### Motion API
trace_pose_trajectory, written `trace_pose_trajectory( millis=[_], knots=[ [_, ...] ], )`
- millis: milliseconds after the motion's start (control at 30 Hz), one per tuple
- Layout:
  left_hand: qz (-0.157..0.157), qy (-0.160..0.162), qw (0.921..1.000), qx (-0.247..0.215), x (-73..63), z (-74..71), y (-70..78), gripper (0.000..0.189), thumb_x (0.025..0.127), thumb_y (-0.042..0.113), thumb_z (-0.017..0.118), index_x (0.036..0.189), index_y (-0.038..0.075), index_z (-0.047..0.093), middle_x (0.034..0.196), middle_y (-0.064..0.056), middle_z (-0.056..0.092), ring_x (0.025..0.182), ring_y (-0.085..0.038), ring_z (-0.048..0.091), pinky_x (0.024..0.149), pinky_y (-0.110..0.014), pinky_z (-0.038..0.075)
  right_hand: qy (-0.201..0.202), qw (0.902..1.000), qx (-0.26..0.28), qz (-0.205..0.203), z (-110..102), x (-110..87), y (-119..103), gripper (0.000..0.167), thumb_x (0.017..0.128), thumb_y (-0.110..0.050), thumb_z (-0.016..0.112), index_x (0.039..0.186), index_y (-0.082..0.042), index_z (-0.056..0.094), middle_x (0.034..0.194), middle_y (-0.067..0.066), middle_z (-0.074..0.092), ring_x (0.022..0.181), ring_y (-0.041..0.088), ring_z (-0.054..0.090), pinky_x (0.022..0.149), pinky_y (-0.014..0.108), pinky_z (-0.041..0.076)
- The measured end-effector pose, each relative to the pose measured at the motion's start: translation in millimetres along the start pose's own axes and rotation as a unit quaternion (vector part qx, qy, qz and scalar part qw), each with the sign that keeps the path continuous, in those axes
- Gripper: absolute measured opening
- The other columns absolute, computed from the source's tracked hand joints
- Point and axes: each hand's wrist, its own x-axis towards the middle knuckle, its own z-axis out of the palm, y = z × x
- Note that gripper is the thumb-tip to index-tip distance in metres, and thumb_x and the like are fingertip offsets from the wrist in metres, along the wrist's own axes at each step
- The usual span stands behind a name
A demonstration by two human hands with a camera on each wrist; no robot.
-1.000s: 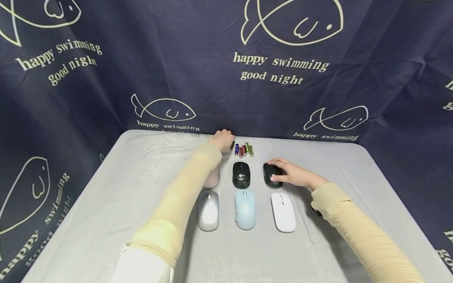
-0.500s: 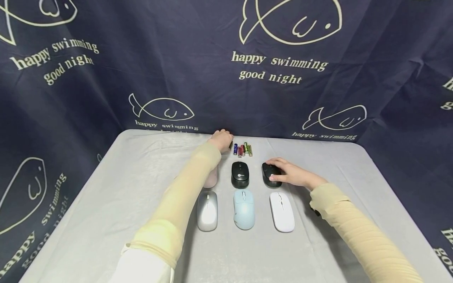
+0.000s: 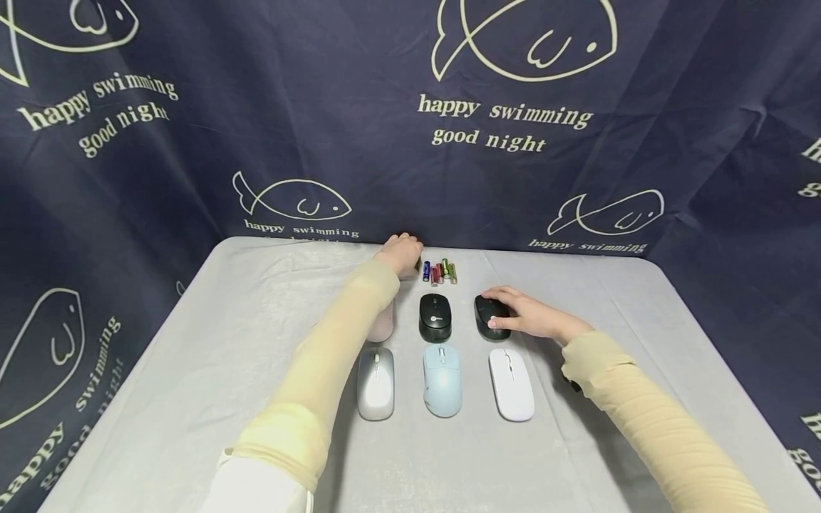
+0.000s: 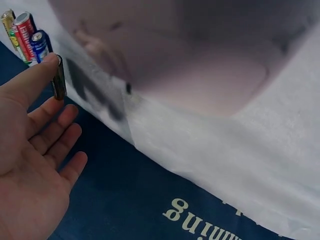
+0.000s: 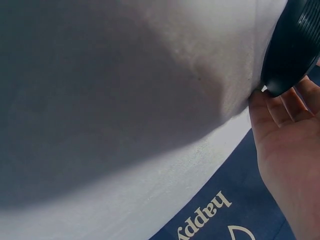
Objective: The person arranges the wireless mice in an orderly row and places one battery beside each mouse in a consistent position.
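Bright, even light washes the desk in the head view, burning out a white sleeve and casting soft shadows; lettering stretches near the edges. In the dimmer left-wrist view, the hand appears sharper than an out-of-focus pinkish object; a broad shadow darkens the right-wrist view.

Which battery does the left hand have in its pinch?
The dark battery, beside the blue battery: the left hand pinches it between thumb and finger; the other batteries, brighter in colour, are outside its grip.
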Motion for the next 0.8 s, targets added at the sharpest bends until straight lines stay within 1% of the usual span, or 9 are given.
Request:
trace_pose_trajectory(
  millis=[200,400,500,667,800],
  knots=[
    [0.007,0.026,0.9996,-0.003,-10.1,-9.3,1.7,0.051,0.082,0.031,0.068,0.125,0.007,0.055,0.128,-0.010,0.053,0.118,-0.026,0.044,0.102,-0.038,0.034,0.006,0.9999,-0.002,-0.011,1.0,-0.4,0.2,0.062,0.089,-0.032,0.064,0.138,0.001,0.042,0.140,0.021,0.040,0.130,0.039,0.036,0.106,0.055,0.028],
    [-0.002,0.035,0.9994,-0.009,-15.8,-18.7,-0.1,0.049,0.082,0.032,0.069,0.123,0.007,0.056,0.127,-0.010,0.053,0.118,-0.027,0.043,0.103,-0.038,0.033,0.009,0.9998,-0.005,-0.018,0.7,-0.3,1.1,0.060,0.090,-0.030,0.063,0.137,0.001,0.043,0.139,0.022,0.041,0.130,0.040,0.037,0.107,0.055,0.027],
    [-0.001,0.042,0.9991,-0.001,-16.9,-21.9,-2.7,0.048,0.082,0.033,0.069,0.121,0.008,0.057,0.123,-0.009,0.054,0.114,-0.026,0.045,0.100,-0.038,0.035,0.009,0.9997,-0.008,-0.020,0.7,-0.2,1.2,0.059,0.090,-0.029,0.063,0.137,0.001,0.043,0.139,0.022,0.041,0.130,0.039,0.037,0.107,0.055,0.028],
    [0.007,0.058,0.9983,0.006,-23.0,-27.8,-6.0,0.051,0.080,0.036,0.070,0.120,0.007,0.057,0.120,-0.009,0.055,0.111,-0.026,0.046,0.097,-0.038,0.037,0.008,0.9998,-0.005,-0.016,0.6,-0.9,-0.4,0.059,0.090,-0.030,0.063,0.137,0.000,0.043,0.139,0.021,0.041,0.130,0.039,0.037,0.107,0.055,0.028],
    [0.013,0.061,0.9980,0.004,-30.9,-34.0,-6.5,0.055,0.080,0.038,0.070,0.122,0.006,0.056,0.121,-0.011,0.055,0.111,-0.027,0.045,0.096,-0.038,0.037,0.008,0.9998,-0.006,-0.016,0.5,-1.0,-0.8,0.059,0.090,-0.029,0.063,0.137,0.001,0.043,0.139,0.021,0.041,0.130,0.039,0.037,0.106,0.055,0.028]
  ],
)
